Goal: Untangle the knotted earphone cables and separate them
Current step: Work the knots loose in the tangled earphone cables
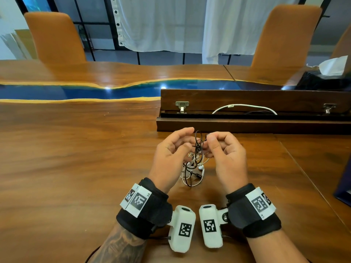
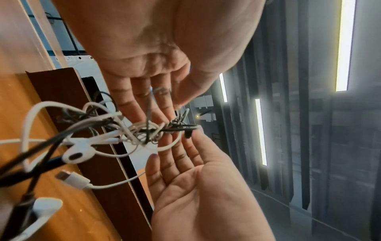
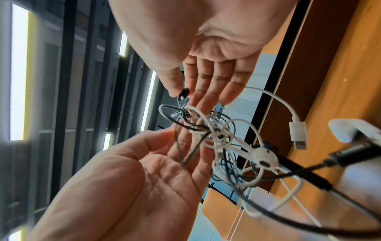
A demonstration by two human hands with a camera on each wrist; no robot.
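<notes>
While the open wooden box [image 1: 247, 126] holds a white cable [image 1: 245, 106], both hands pinch the tangled earphone cables [image 1: 195, 158].

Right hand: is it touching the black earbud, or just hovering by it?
Touching. The right wrist view shows the right hand pinching the black earbud between thumb and forefinger tips.

earphone cables [image 1: 194, 164] — black, white | knotted | hanging above table [image 1: 76, 149]

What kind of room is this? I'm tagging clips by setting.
Likely a meeting room: a long wood-and-blue-resin table, orange chairs across it, and an open cable box built into the tabletop.
</notes>
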